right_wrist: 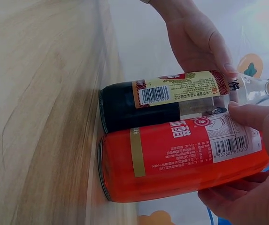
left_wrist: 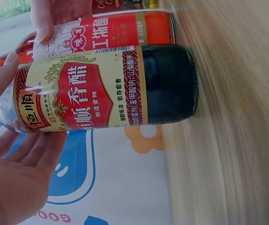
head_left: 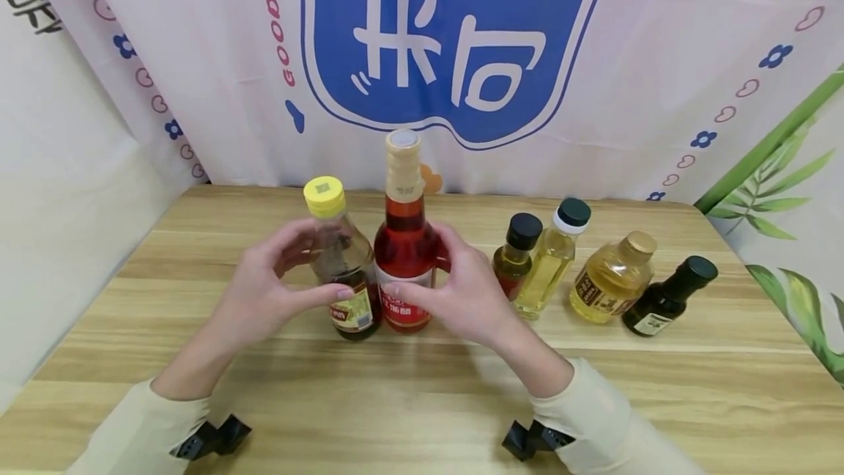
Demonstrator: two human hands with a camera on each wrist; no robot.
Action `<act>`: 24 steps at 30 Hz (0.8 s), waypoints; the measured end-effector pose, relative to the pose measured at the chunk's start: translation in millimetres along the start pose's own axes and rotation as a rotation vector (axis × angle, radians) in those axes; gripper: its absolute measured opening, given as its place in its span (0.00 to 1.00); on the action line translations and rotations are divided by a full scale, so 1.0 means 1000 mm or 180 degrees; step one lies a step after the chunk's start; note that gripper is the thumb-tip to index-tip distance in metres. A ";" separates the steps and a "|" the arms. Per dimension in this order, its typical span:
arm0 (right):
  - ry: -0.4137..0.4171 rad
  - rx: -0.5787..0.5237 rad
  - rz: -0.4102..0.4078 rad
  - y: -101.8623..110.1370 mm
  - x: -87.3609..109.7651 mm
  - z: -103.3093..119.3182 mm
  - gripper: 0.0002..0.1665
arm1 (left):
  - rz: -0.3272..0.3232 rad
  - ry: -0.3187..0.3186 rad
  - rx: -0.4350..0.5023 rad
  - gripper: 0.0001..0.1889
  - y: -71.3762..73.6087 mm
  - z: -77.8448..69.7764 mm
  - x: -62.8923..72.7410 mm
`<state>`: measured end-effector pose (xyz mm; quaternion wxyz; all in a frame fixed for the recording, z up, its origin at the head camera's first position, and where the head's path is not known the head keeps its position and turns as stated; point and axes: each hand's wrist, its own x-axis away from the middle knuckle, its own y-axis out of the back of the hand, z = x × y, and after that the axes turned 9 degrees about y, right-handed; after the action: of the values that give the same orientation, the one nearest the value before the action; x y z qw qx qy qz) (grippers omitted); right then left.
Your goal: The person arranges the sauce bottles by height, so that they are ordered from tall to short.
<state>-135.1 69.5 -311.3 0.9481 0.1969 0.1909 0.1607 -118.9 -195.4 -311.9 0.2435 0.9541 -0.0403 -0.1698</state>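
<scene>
Side by side on the wooden table stand a dark vinegar bottle (head_left: 354, 306) with a yellow cap and a taller red vinegar bottle (head_left: 404, 248) with a cream-wrapped neck. My left hand (head_left: 264, 292) grips the dark bottle, thumb across its front and fingers round the far side. The other bottle is held by my right hand (head_left: 464, 288), whose thumb lies over the label. In the left wrist view, the cream and red label (left_wrist: 78, 93) of the dark bottle faces the camera. Barcodes show on both bottles in the right wrist view, where the red bottle (right_wrist: 172, 164) is nearer.
Right of my right hand stand a small black-capped bottle (head_left: 511, 264), a tall pale oil bottle (head_left: 546, 270), a round golden oil bottle (head_left: 609, 281) and a small dark bottle (head_left: 662, 303). A printed curtain (head_left: 231, 94) hangs behind the table (head_left: 369, 402).
</scene>
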 end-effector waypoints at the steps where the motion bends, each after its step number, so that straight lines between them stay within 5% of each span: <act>1: 0.0000 -0.0009 0.0002 0.000 0.000 0.000 0.48 | 0.0000 0.0007 -0.0002 0.39 0.000 0.000 0.000; 24: 0.0083 -0.0315 -0.0162 -0.005 0.000 -0.001 0.46 | 0.0047 0.0135 -0.0070 0.34 0.002 -0.006 0.003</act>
<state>-134.2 65.5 -314.5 0.9580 0.1427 0.2000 0.1482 -113.7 -195.2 -306.6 0.2560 0.9544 -0.0403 -0.1482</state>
